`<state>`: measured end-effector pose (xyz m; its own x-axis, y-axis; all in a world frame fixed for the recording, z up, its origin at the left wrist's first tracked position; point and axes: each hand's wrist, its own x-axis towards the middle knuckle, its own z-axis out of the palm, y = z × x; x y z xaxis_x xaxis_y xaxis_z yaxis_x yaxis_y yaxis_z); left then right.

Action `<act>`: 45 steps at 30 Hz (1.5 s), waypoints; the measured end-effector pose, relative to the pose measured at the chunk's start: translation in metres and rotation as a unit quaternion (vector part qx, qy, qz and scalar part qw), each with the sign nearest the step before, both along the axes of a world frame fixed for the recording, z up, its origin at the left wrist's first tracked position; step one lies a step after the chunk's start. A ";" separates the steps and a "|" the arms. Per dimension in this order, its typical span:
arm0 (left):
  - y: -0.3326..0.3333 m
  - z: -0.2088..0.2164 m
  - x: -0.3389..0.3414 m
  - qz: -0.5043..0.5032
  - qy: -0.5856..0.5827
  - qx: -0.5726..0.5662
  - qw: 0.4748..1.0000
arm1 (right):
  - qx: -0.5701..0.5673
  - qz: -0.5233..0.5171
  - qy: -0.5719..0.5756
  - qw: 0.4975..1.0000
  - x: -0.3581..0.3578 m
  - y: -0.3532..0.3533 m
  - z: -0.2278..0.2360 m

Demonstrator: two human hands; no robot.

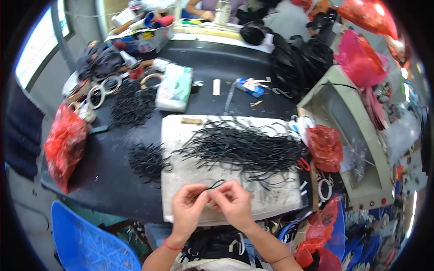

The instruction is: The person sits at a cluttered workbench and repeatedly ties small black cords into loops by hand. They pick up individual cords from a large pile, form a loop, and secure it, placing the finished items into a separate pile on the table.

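Note:
Both hands meet over the near edge of a stained white board [181, 131]. My left hand [190, 203] and my right hand [232, 202] are closed, pinching a short black cord [217, 184] between thumbs and fingers. A loop of that cord rises just above the fingertips; the rest is hidden in the hands. Beyond them a large heap of loose black cords [244, 149] spreads across the board. Left of the board lies a smaller pile of short black cords [147, 160], and another black pile [132, 106] sits farther back.
A red plastic bag [67, 142] stands at the left edge, and another red bag [325, 147] right of the board. A wrapped pack [175, 88], tape rolls [96, 96] and a blue box [250, 87] lie farther back. Someone's hand [207, 16] shows across the table.

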<state>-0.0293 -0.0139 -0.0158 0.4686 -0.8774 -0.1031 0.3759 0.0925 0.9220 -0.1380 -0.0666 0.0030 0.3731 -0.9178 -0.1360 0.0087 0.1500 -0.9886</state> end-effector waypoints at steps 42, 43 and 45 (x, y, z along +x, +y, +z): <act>0.012 0.020 0.026 -0.244 -0.079 0.125 0.958 | 0.025 0.092 -0.084 0.992 -0.012 -0.004 -0.008; 0.013 0.021 0.024 -0.239 -0.077 0.106 0.962 | 0.015 0.089 -0.073 0.993 -0.011 -0.002 -0.007; 0.013 0.018 0.020 -0.221 -0.111 0.061 0.967 | -0.018 0.064 -0.056 0.996 -0.009 -0.001 -0.008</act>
<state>-0.0090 -0.0009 0.0022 0.0732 -0.9847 -0.1578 0.1445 -0.1461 0.9787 -0.1466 -0.0673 -0.0052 0.4975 -0.8657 -0.0549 0.1024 0.1214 -0.9873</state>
